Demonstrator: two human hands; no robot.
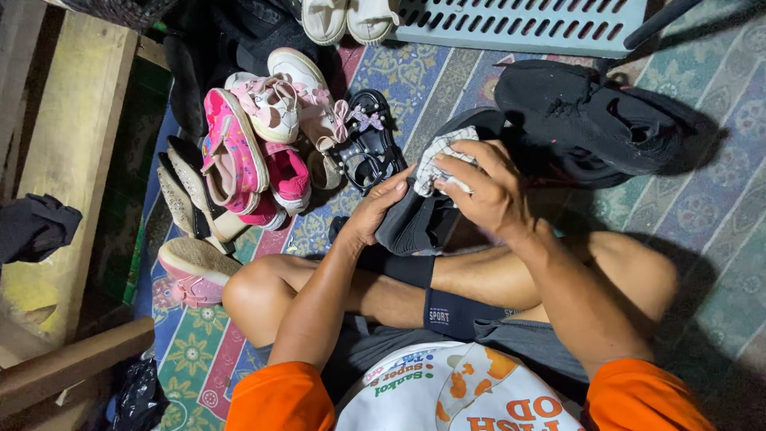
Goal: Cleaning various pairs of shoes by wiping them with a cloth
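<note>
The person sits cross-legged on a patterned mat (pixel 447 80), and both hands meet over a dark shoe (pixel 423 219) held just above the crossed shins. The left hand (pixel 375 211) cups the shoe's near side from below; its fingers are curled around the shoe, though their tips are hidden behind it. The right hand (pixel 487 187) presses a checked cloth (pixel 443 156) onto the top of the shoe, fingers clenched on the cloth, so that most of the cloth is bunched under them and only a crumpled corner shows. The shoe's far end runs into shadow, and its shape there is hard to make out.

Just beyond the right hand lies a pair of black shoes (pixel 590 120), their lower edges lost in their own shadow. To the left of the hands is a pile of small shoes: a pink one (pixel 231 152), white ones with bows (pixel 275 100), and a black sandal (pixel 371 140) with studs, overlapping so that several are only partly visible. A pale slatted plastic panel (pixel 519 24) is cut off at the top edge, as is a white pair of shoes (pixel 347 17). Wooden planks (pixel 64 136) stand at the left.
</note>
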